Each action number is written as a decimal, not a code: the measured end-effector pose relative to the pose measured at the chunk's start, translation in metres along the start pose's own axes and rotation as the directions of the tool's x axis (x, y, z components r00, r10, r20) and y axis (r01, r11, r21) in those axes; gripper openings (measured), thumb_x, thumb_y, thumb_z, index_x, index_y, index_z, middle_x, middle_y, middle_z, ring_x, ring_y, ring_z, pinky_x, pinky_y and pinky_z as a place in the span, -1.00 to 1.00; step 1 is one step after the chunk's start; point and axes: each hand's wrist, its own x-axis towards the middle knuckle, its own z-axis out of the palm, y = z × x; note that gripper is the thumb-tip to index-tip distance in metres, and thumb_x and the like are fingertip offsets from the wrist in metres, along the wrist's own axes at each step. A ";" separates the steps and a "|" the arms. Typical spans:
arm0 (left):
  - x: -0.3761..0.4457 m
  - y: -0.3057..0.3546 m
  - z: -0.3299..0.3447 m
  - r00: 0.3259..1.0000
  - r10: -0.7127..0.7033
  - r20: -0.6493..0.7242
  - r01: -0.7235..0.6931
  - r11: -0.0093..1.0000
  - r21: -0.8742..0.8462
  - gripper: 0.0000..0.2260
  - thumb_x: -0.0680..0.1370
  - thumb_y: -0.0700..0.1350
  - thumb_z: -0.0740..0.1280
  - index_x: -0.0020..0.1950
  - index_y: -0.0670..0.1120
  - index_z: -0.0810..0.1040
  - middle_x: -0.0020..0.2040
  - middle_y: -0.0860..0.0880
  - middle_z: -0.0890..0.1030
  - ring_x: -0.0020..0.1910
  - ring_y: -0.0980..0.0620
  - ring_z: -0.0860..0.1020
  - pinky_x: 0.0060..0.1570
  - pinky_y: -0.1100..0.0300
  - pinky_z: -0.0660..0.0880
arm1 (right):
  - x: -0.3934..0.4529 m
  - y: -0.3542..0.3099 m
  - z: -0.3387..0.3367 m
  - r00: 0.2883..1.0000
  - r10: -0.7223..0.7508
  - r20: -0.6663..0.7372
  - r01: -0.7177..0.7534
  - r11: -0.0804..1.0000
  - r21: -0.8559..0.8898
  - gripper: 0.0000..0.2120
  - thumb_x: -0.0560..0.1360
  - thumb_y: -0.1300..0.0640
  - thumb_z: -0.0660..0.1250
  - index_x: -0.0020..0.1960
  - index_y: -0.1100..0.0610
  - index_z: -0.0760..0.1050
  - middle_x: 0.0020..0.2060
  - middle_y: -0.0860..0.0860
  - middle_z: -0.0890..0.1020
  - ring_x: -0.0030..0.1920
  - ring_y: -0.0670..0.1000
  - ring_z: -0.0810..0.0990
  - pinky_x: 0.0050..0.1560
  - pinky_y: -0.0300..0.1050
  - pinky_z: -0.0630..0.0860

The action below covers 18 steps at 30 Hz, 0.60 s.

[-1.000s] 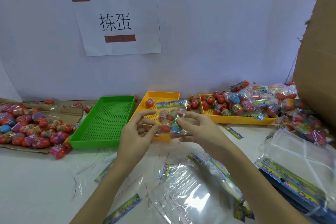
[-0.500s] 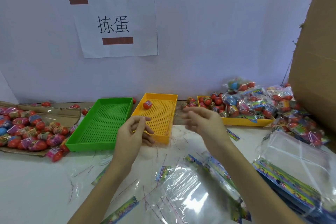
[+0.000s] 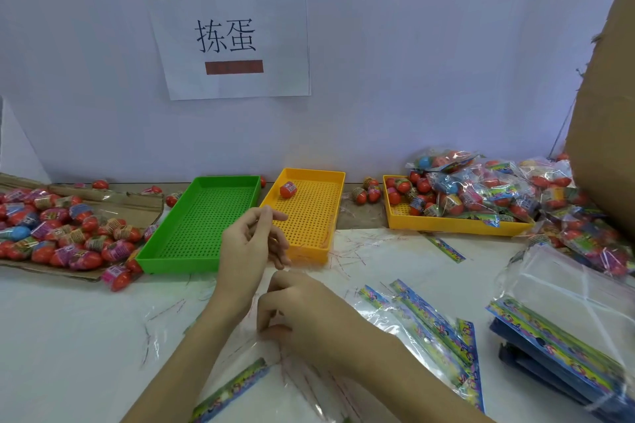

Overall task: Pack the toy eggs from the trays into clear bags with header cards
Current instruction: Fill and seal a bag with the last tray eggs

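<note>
head view: right hand (image 3: 302,312) pinches an empty clear bag (image 3: 247,364) on the table (image 3: 68,336); left hand (image 3: 251,244) hovers loosely curled, holding nothing, near the yellow tray (image 3: 309,216).

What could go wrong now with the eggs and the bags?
1. The packed bags are heaped high over the far yellow tray, so some might slide off.
2. The right hand is reaching for a thin clear bag lying flat; it may be hard to pick up just one.
3. Loose eggs lie between the trays and could roll away.
</note>
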 end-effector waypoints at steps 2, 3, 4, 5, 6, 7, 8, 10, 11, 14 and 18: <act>0.002 0.001 -0.002 1.000 0.000 0.005 0.000 1.000 0.008 -0.70 0.75 -0.05 0.22 0.00 -0.20 0.63 -0.34 -0.14 0.60 -0.49 -0.08 0.55 -0.49 0.13 0.51 | -0.001 0.005 -0.004 0.999 0.044 -0.009 -0.044 0.999 0.004 -0.93 0.57 0.14 0.42 0.05 0.07 0.64 0.03 -0.01 0.51 0.07 -0.01 0.45 0.06 -0.02 0.52; 0.002 0.002 -0.004 1.000 -0.001 0.007 0.000 1.000 0.011 -0.70 0.75 -0.05 0.23 0.00 -0.19 0.64 -0.33 -0.14 0.60 -0.49 -0.08 0.55 -0.49 0.15 0.50 | -0.001 0.010 -0.008 0.997 0.076 -0.017 -0.076 0.997 -0.001 -0.93 0.58 0.15 0.40 0.05 0.07 0.63 0.03 -0.02 0.51 0.06 -0.01 0.46 0.05 -0.03 0.52; 0.003 0.003 -0.005 1.000 -0.001 0.008 0.001 1.000 0.014 -0.70 0.74 -0.04 0.23 0.00 -0.19 0.64 -0.33 -0.14 0.61 -0.49 -0.08 0.55 -0.50 0.17 0.49 | 0.000 0.017 -0.014 0.993 0.114 -0.039 -0.114 0.993 -0.008 -0.92 0.59 0.16 0.38 0.06 0.06 0.62 0.03 -0.03 0.51 0.03 -0.02 0.47 0.04 -0.04 0.52; 0.004 0.003 -0.007 1.000 -0.003 0.009 0.002 1.000 0.015 -0.70 0.74 -0.04 0.24 0.00 -0.19 0.65 -0.33 -0.14 0.61 -0.49 -0.08 0.55 -0.50 0.18 0.49 | 0.000 0.024 -0.020 0.985 0.154 -0.081 -0.155 0.988 -0.016 -0.90 0.60 0.18 0.36 0.07 0.06 0.62 0.02 -0.04 0.52 -0.01 -0.03 0.48 0.03 -0.05 0.52; 0.005 0.004 -0.008 1.000 -0.006 0.011 0.005 1.000 0.013 -0.70 0.73 -0.04 0.25 0.00 -0.20 0.65 -0.33 -0.14 0.61 -0.49 -0.07 0.55 -0.50 0.18 0.49 | 0.000 0.031 -0.027 0.972 0.196 -0.133 -0.201 0.979 -0.025 -0.88 0.61 0.20 0.34 0.08 0.06 0.63 0.00 -0.04 0.53 -0.03 -0.02 0.50 0.02 -0.07 0.52; 0.005 0.004 -0.009 1.000 -0.009 0.017 0.009 1.000 0.008 -0.70 0.73 -0.03 0.26 -0.01 -0.20 0.65 -0.33 -0.14 0.61 -0.48 -0.07 0.55 -0.50 0.19 0.49 | 0.000 0.038 -0.034 0.953 0.237 -0.188 -0.247 0.968 -0.035 -0.85 0.61 0.22 0.33 0.09 0.07 0.65 -0.01 -0.02 0.55 -0.03 -0.01 0.52 0.01 -0.09 0.50; 0.005 0.005 -0.009 0.999 -0.008 0.032 0.008 1.000 0.009 -0.70 0.71 -0.01 0.27 -0.01 -0.20 0.65 -0.32 -0.14 0.61 -0.46 -0.06 0.55 -0.48 0.19 0.49 | -0.001 0.045 -0.040 0.933 0.272 -0.235 -0.289 0.956 -0.040 -0.84 0.61 0.23 0.33 0.08 0.08 0.66 -0.01 0.00 0.58 -0.03 0.01 0.54 0.00 -0.13 0.48; 0.004 0.006 -0.008 0.996 0.032 0.087 -0.039 0.996 0.081 -0.70 0.64 0.07 0.34 -0.02 -0.14 0.67 -0.25 -0.10 0.65 -0.37 -0.01 0.59 -0.38 0.20 0.53 | -0.004 0.054 -0.050 0.901 0.311 -0.301 -0.330 0.944 -0.010 -0.87 0.60 0.21 0.37 0.05 0.07 0.69 -0.04 -0.02 0.62 -0.09 -0.06 0.55 -0.04 -0.22 0.46; 0.003 0.005 -0.006 0.990 0.075 0.121 -0.094 0.982 0.162 -0.73 0.59 0.11 0.38 -0.01 -0.08 0.68 -0.19 -0.04 0.68 -0.29 0.04 0.62 -0.29 0.22 0.55 | -0.006 0.057 -0.052 0.892 0.315 -0.323 -0.327 0.945 0.018 -0.89 0.60 0.18 0.39 0.03 0.05 0.70 -0.07 -0.05 0.63 -0.13 -0.11 0.54 -0.06 -0.25 0.46; -0.001 0.001 0.000 0.962 0.180 0.203 -0.247 0.892 0.378 -0.70 0.48 0.18 0.47 0.15 0.08 0.64 0.09 0.11 0.62 0.00 0.13 0.60 -0.05 0.31 0.54 | -0.009 0.063 -0.058 0.852 0.322 -0.413 -0.298 0.947 0.122 -0.93 0.59 0.14 0.40 -0.02 0.02 0.66 -0.13 -0.11 0.61 -0.14 -0.15 0.56 -0.13 -0.35 0.45; -0.001 -0.001 -0.001 0.969 0.177 0.174 -0.238 0.856 0.459 -0.47 0.40 0.25 0.51 0.32 0.22 0.46 0.22 0.14 0.51 0.16 0.19 0.49 0.07 0.25 0.52 | -0.008 0.067 -0.067 0.780 0.384 -0.494 -0.260 0.917 0.302 -0.95 0.59 0.10 0.42 -0.06 0.00 0.59 -0.19 -0.15 0.63 -0.12 -0.18 0.59 -0.19 -0.41 0.46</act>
